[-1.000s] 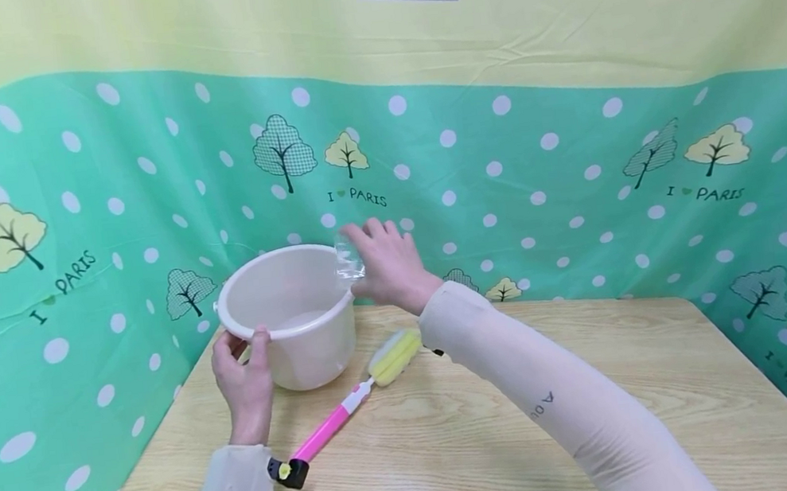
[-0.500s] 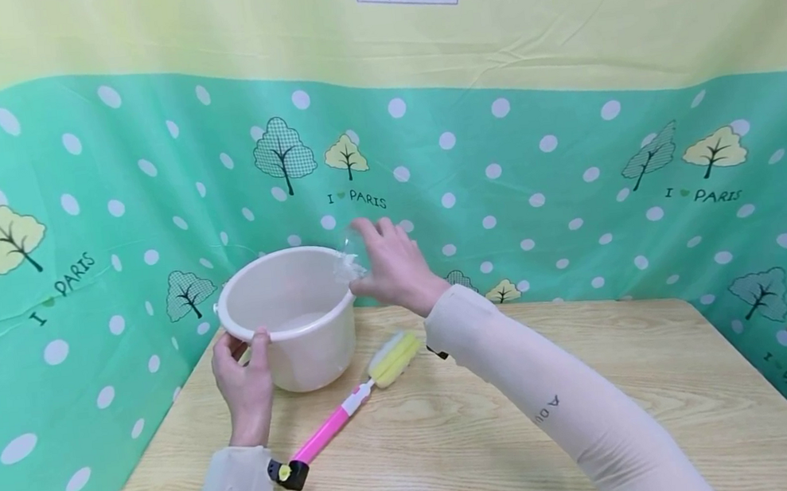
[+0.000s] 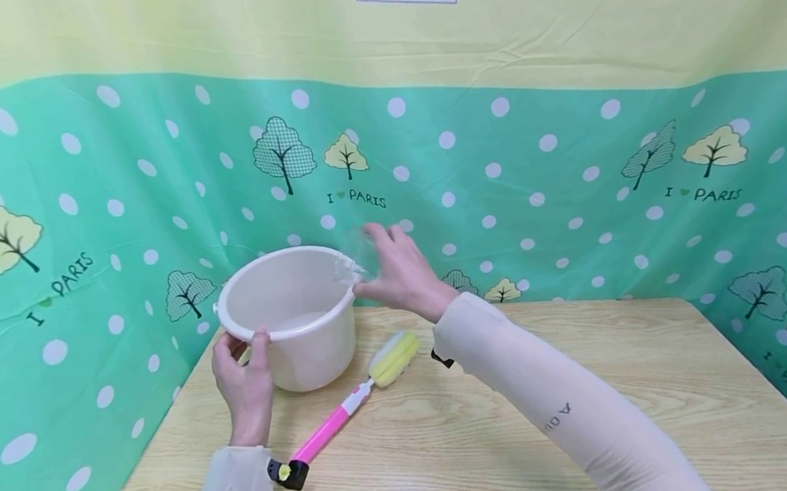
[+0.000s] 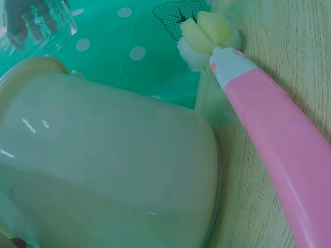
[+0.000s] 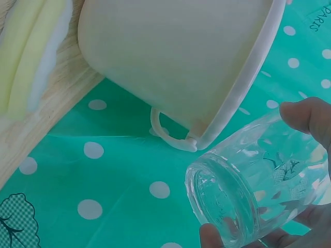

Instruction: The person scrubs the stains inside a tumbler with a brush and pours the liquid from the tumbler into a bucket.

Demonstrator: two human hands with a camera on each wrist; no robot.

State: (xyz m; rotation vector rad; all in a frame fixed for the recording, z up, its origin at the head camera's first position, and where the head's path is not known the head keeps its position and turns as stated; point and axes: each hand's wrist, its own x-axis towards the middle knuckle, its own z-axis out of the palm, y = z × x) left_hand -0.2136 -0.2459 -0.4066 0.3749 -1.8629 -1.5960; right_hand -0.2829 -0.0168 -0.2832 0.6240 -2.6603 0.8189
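A white plastic bucket (image 3: 314,354) stands at the table's back left. My left hand (image 3: 244,385) grips its near rim, thumb on the outside facing me and fingers to the left. In my right hand (image 3: 405,276) is a clear drinking glass (image 5: 258,181), held tilted at the bucket's right rim. In the right wrist view its thick round base faces the camera, with the thumb and fingers around its sides. A bottle brush (image 3: 330,430) with a pink handle and a yellow-and-white sponge head (image 3: 394,359) lies in front of the bucket.
The wood-grain table (image 3: 526,407) carries all of this. A green-and-yellow printed cloth (image 3: 543,158) hangs behind and on both sides. The bucket's white handle (image 5: 165,132) hangs along its side. A black wrist camera (image 3: 289,474) overlaps the brush handle's lower end.
My right hand has shifted slightly to the right and turned the glass, its fingers looking more spread. The left hand, bucket and brush have stayed put.
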